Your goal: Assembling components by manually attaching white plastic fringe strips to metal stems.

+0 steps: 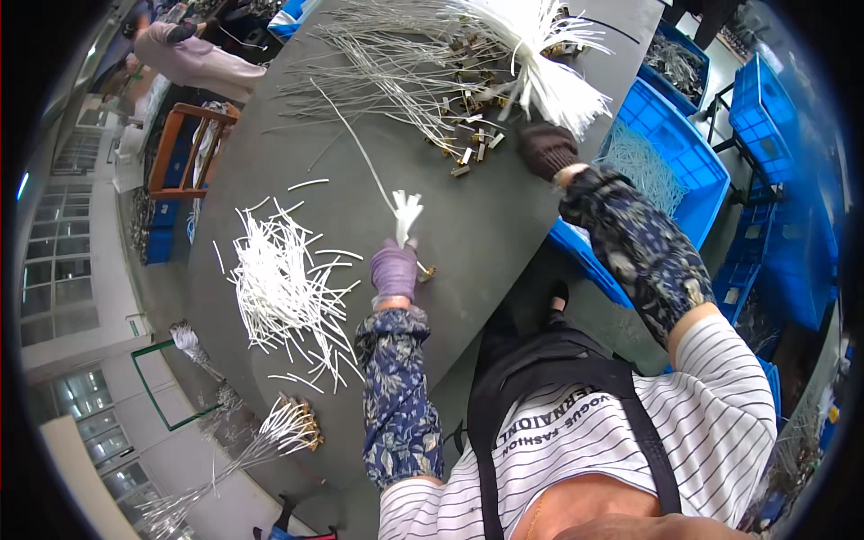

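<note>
My left hand [394, 272], in a purple glove, is closed round a small bunch of white tubes [408, 212]. A long thin wire [360, 148] runs up from that hand, and a small brass-coloured end piece [427, 273] shows beside its fingers. My right hand [545, 151], in a dark brown glove, is at the lower end of a large bundle of white tubes [560, 90]. Its fingers look curled, and what they hold is hidden. Near it lie thin wires [387, 72] with metal end pieces [463, 155]. Loose white tubes [283, 279] are heaped left of my left hand.
The grey table [486, 234] carries all this. A bunch of wires with white-sleeved ends [292, 423] lies at its near left edge. Right of the table stand blue crates [711, 193], one holding pale wires [643, 166]. Another person [193, 54] stands at the far left beside a wooden frame [175, 148].
</note>
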A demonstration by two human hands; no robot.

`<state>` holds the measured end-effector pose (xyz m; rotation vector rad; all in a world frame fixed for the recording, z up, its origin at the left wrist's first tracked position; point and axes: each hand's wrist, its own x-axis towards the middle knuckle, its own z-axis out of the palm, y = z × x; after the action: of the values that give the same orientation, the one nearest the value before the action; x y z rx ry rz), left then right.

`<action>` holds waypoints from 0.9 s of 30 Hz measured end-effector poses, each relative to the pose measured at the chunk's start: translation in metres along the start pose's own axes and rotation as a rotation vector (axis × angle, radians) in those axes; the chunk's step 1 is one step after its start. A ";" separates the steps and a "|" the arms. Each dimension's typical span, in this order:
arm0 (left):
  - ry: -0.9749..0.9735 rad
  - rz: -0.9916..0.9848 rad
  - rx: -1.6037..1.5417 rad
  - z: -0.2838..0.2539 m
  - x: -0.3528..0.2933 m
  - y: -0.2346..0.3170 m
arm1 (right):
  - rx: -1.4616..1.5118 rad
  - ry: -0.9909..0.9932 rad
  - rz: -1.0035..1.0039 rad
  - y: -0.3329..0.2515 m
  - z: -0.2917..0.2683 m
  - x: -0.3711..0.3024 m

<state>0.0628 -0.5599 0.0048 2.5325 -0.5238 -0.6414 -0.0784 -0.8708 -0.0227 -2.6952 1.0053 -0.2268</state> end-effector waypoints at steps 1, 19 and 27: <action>-0.034 -0.192 -0.276 0.000 0.000 0.004 | -0.126 -0.187 0.053 0.020 0.020 0.006; -0.370 0.001 -1.831 0.074 0.009 0.037 | 0.714 -0.831 0.236 0.111 -0.046 -0.389; 0.105 0.107 -1.561 -0.047 0.039 0.070 | 0.764 -0.731 0.755 0.099 -0.060 -0.413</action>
<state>0.1023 -0.6189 0.0646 1.0367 -0.0091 -0.5182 -0.4634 -0.6812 -0.0174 -1.3985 1.2402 0.4105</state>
